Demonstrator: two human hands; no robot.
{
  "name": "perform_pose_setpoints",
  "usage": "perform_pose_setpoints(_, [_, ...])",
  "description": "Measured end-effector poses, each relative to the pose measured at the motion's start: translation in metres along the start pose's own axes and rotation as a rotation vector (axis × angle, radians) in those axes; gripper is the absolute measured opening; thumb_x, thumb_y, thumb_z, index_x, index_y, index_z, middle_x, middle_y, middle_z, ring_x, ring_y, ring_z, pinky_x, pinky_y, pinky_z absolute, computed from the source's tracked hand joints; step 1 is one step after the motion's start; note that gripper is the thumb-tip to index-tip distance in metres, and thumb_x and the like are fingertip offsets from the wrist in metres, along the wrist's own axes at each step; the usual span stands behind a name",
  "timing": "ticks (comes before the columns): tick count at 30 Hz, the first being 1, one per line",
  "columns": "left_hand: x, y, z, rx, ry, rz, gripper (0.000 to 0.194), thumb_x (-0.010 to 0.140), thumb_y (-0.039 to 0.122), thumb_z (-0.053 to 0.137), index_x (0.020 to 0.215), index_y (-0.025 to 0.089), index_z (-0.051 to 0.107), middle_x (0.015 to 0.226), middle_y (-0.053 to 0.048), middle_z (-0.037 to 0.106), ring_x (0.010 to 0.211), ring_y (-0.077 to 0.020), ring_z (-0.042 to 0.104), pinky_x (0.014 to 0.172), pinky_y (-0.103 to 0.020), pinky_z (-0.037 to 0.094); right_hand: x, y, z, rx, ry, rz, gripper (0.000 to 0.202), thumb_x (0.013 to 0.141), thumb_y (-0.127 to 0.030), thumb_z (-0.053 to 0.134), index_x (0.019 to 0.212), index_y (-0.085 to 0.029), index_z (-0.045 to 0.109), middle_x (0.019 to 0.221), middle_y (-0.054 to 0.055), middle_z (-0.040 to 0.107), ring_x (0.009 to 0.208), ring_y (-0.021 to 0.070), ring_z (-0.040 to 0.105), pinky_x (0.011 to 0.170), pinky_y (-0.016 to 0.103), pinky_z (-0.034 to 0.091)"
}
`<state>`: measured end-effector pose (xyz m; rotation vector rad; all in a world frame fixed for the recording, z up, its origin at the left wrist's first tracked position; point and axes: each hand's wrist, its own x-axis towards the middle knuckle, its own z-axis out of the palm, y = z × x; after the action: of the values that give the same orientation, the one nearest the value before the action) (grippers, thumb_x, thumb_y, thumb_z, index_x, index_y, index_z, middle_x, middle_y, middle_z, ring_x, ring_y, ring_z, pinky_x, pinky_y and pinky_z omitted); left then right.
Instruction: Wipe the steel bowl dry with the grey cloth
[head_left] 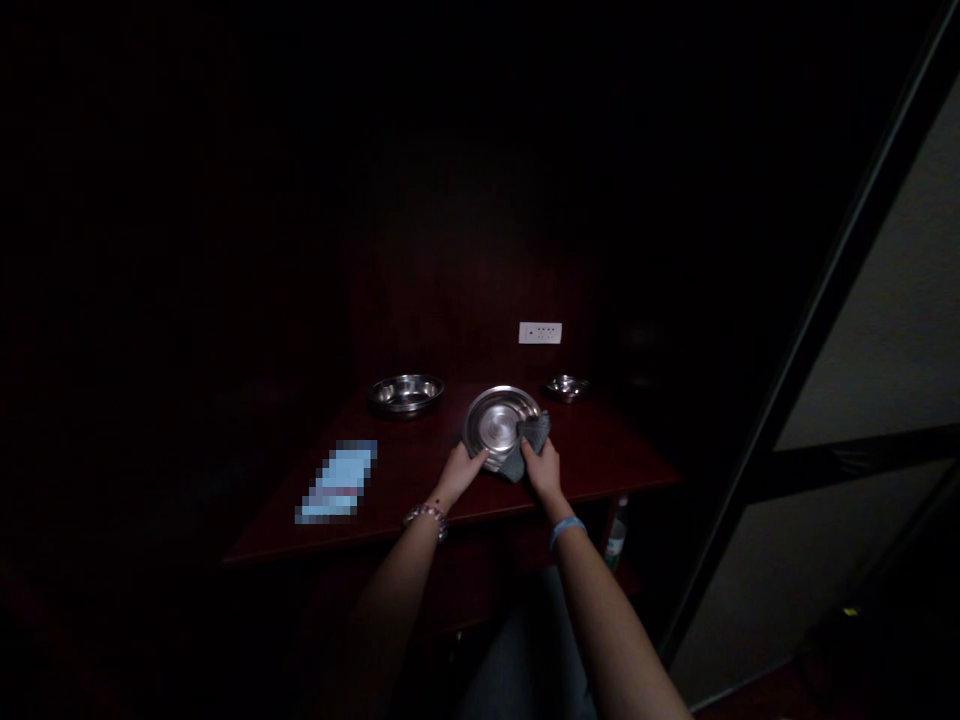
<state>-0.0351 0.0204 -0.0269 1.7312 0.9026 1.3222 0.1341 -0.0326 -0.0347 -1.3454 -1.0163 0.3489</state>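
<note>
A shiny round steel bowl [497, 425] is tilted toward me above the near part of the dark red table [420, 470]. My left hand [459, 474] grips its lower left rim, thumb on the inner side. On the right side, my right hand [543, 468] is closed on a grey cloth [534, 430], which lies over the bowl's right rim. The fingers behind the bowl and cloth are hidden. Farther back stand a larger steel bowl [406, 397] on the left and a small steel bowl [567, 388] on the right.
A blurred-out light blue flat item [339, 484] lies at the table's left. The back wall carries a white socket panel [540, 333]. Below the table's right edge stands a plastic bottle [616, 535]. A dark-framed panel [855, 455] rises at the right. The surroundings are very dark.
</note>
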Motion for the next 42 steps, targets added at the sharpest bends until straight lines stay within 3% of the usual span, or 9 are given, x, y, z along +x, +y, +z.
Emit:
perform_pose_setpoints(20, [-0.003,0.009,0.003,0.043,0.023,-0.052,0.04,0.081,0.013,0.065,0.12,0.01,0.066,0.127,-0.015,0.071,0.122,-0.0287,0.066,0.112,-0.041,0.046,0.003,0.003,-0.003,-0.024,-0.013,0.039,0.033,0.085,-0.038,0.065,0.11,-0.018,0.072,0.106,0.011,0.078,0.101,0.0271,0.073,0.091,0.036,0.055])
perform_pose_setpoints(31, [-0.005,0.012,0.004,-0.026,-0.002,-0.016,0.035,0.083,0.013,0.06,0.118,0.01,0.067,0.129,-0.016,0.07,0.122,-0.029,0.065,0.111,-0.042,0.046,0.005,0.006,-0.006,-0.038,-0.02,0.033,0.037,0.083,-0.047,0.065,0.105,-0.019,0.072,0.104,0.011,0.078,0.098,0.0275,0.073,0.088,0.035,0.055])
perform_pose_setpoints(42, [-0.003,0.004,0.004,-0.031,-0.01,-0.029,0.038,0.083,0.016,0.059,0.121,0.009,0.064,0.13,-0.017,0.069,0.123,-0.029,0.064,0.112,-0.043,0.045,0.002,0.004,-0.006,-0.073,-0.011,0.006,0.033,0.085,-0.043,0.064,0.106,-0.018,0.072,0.105,0.012,0.078,0.099,0.0275,0.073,0.087,0.034,0.055])
